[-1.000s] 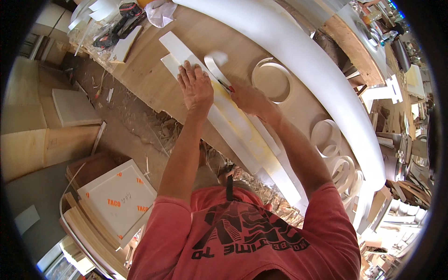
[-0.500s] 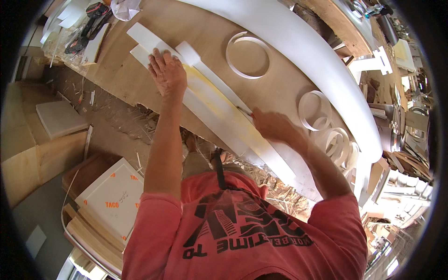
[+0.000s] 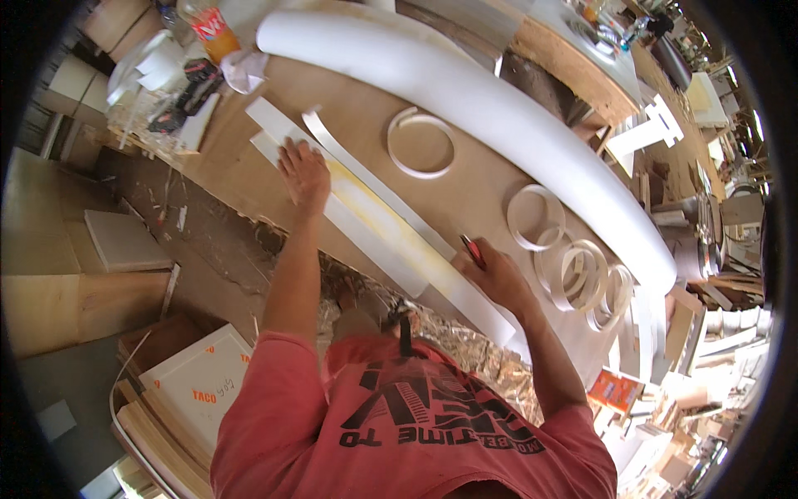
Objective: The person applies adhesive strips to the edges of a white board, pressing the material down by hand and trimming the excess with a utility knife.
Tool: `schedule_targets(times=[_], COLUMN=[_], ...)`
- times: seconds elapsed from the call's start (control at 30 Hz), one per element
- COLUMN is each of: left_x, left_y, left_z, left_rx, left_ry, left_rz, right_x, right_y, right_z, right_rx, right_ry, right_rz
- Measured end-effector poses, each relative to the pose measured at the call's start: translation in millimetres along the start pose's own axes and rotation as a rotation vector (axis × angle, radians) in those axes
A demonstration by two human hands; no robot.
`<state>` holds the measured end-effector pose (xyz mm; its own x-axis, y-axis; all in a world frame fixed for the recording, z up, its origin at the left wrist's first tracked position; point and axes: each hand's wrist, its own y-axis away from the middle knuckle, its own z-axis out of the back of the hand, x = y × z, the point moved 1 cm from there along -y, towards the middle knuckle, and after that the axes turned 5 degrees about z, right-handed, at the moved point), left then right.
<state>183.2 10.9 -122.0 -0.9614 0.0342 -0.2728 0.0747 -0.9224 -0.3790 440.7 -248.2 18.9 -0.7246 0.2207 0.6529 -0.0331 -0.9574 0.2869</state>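
Note:
My left hand (image 3: 303, 170) lies with fingers spread on long white strips (image 3: 382, 249), stacked diagonally on the plywood table (image 3: 457, 208), with a yellowish band along them. My right hand (image 3: 496, 277) grips a red and black cutter (image 3: 471, 249), probably a knife, over the lower right part of the strips. A narrow white strip (image 3: 312, 125) runs along their far edge, its upper end lifted slightly. Beyond it lie a single curled white ring (image 3: 420, 173) and several more curled rings (image 3: 572, 279) to the right.
A long curved white piece (image 3: 465, 75) runs along the table's far side. A power tool (image 3: 193, 87), a bottle (image 3: 212, 37) and a crumpled white bag (image 3: 243, 73) sit at the upper left. Boards and boxes (image 3: 125, 237) stand to the left, with cluttered benches (image 3: 573, 62) behind.
My right hand has moved down the strips to the right with the cutter. The narrow strip, curled up beside it earlier, now lies longer and straighter. The view has shifted slightly.

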Motion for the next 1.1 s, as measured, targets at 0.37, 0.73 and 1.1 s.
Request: schedule_targets(times=[0.37, 0.73, 1.1], left_x=[-8, -13, -5], left_y=[3, 5, -1], left_z=[12, 12, 1], left_rx=[0.074, 0.113, 0.095], left_ry=[0.041, -0.002, -0.058], left_rz=[0.038, 0.035, 0.025], right_x=[89, 110, 82], right_y=[-260, -223, -46], right_z=[-75, -41, 41], right_rx=[-0.116, -0.126, -0.217], right_ry=[-0.554, -1.033, -0.836], right_rz=[0.211, 0.154, 0.201])
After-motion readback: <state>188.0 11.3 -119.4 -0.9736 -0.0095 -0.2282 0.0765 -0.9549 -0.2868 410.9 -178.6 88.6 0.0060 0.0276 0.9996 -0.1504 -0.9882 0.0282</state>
